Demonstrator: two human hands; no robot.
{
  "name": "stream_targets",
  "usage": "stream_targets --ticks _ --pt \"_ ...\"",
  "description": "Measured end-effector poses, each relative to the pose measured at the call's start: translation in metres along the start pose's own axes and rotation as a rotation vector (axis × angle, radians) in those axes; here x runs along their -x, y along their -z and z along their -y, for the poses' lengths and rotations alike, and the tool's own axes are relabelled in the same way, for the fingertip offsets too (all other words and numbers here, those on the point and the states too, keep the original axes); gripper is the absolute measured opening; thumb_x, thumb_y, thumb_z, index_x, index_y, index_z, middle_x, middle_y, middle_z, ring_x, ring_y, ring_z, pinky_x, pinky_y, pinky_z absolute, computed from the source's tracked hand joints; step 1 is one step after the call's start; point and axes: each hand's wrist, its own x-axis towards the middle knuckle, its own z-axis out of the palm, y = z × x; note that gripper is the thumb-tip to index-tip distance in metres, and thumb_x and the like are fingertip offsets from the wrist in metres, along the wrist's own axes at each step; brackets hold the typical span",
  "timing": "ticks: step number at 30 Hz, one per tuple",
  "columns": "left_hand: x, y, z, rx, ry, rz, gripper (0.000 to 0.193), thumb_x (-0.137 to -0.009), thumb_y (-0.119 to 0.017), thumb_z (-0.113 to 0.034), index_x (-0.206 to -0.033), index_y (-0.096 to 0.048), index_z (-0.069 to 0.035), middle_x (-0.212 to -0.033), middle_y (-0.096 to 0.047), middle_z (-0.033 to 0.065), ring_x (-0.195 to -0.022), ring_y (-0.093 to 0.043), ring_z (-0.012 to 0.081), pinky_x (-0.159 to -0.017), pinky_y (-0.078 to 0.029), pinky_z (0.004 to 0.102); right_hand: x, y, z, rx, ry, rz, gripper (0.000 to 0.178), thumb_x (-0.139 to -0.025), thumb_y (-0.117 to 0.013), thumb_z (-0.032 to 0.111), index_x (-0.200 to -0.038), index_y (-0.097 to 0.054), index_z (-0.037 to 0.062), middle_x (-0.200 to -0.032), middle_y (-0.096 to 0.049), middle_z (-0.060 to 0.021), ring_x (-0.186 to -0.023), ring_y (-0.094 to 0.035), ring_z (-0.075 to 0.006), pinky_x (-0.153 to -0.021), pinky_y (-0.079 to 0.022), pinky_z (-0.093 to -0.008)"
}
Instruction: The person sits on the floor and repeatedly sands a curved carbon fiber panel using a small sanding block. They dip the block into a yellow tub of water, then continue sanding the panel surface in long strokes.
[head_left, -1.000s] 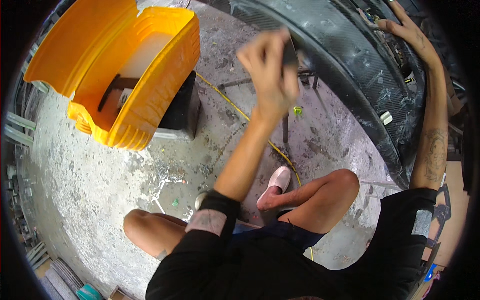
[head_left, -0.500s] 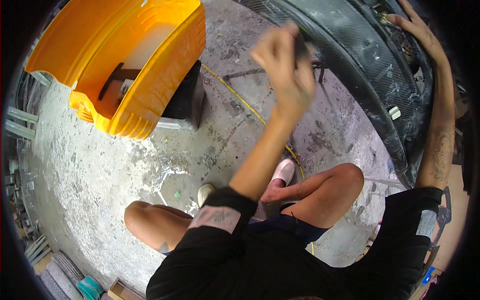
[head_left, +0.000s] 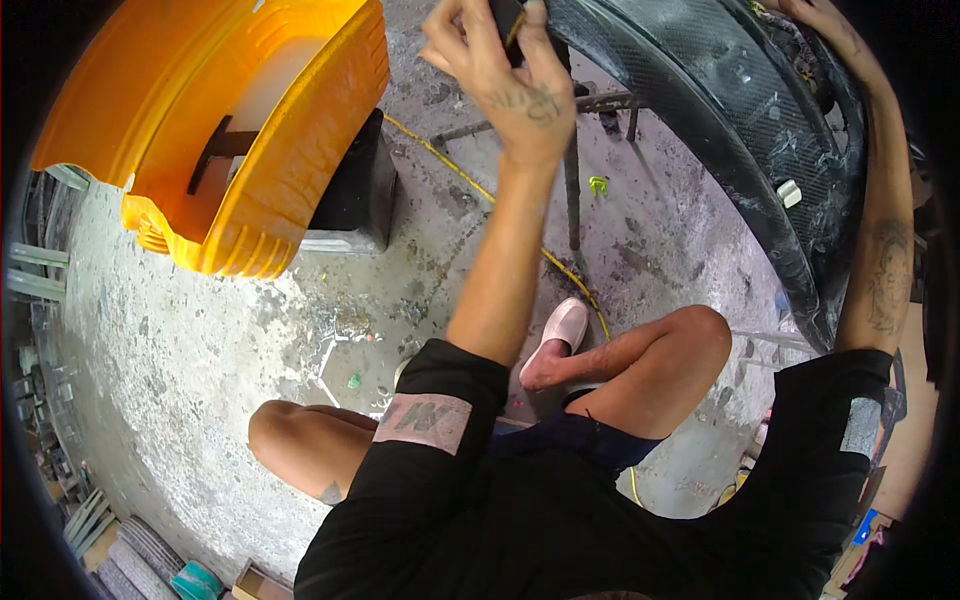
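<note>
My left hand point(head_left: 510, 100) is closed round a small black block point(head_left: 508, 18), partly cut off by the top of the picture. It is at the left end of a long, curved black panel point(head_left: 740, 120) with a carbon-like weave and whitish smears. Whether the block touches the panel I cannot tell. At the upper right, my right hand point(head_left: 830, 25) grips the panel's far edge, its fingertips partly out of the picture. A small white tab point(head_left: 789, 193) sits on the panel's near part.
An orange shell-like car part point(head_left: 290, 150) rests on a black box point(head_left: 360, 200) at left, a dark T-shaped piece point(head_left: 208, 155) inside it. A yellow hose point(head_left: 450, 165) crosses the stained floor. Dark metal stand legs point(head_left: 573, 190) rise beneath the panel. Grey rolls point(head_left: 140, 550) lie lower left.
My left hand has moved up and left with the black block, towards the panel's left end. My right hand has shifted slightly upward along the panel's far edge.
</note>
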Motion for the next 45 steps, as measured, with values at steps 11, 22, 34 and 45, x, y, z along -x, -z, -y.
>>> stream_targets --ticks 11,22,34,45 --pt "0.004 -0.009 0.014 -0.078 0.034 -0.076 0.044 -0.083 -0.072 -0.003 -0.126 -0.064 -0.003 -0.114 -0.060 0.0146 -0.113 -0.048 0.0322 -0.095 -0.033 0.0430 -0.002 0.000 0.000 -0.086 0.030 0.012 0.086 -0.084 -0.072 0.018 -0.159 -0.033 0.0084 -0.164 -0.029 -0.0184 -0.143 -0.043 -0.0272 -0.109 -0.050 -0.0392" --pt "-0.014 -0.008 0.025 -0.012 0.001 0.051 0.039 -0.091 -0.064 0.001 -0.130 -0.064 -0.004 -0.113 -0.058 0.0160 -0.108 -0.051 0.0347 -0.098 -0.039 0.0435 -0.021 0.025 -0.052 0.357 0.244 0.023 0.077 -0.087 -0.063 0.038 -0.158 -0.044 0.0157 -0.161 -0.040 -0.0123 -0.152 -0.032 -0.0271 -0.125 -0.022 -0.0398" --pt "-0.121 0.055 0.095 -0.056 0.200 0.003 0.036 -0.101 -0.064 -0.027 -0.122 -0.063 0.002 -0.113 -0.058 0.0203 -0.110 -0.055 0.0356 -0.101 -0.042 0.0434 -0.046 0.009 -0.071 0.318 0.421 -0.061 0.078 -0.080 -0.071 0.041 -0.154 -0.051 0.0255 -0.149 -0.052 -0.0106 -0.140 -0.046 -0.0291 -0.118 -0.033 -0.0417" --pt "-0.154 0.238 0.032 -0.532 -0.133 0.579 0.025 -0.095 -0.068 -0.010 -0.119 -0.069 -0.003 -0.110 -0.061 0.0182 -0.106 -0.057 0.0361 -0.095 -0.046 0.0432 -0.018 0.017 -0.049 0.536 0.265 -0.137 0.076 -0.085 -0.072 0.042 -0.154 -0.048 0.0211 -0.152 -0.051 -0.0112 -0.146 -0.039 -0.0343 -0.122 -0.029 -0.0413"
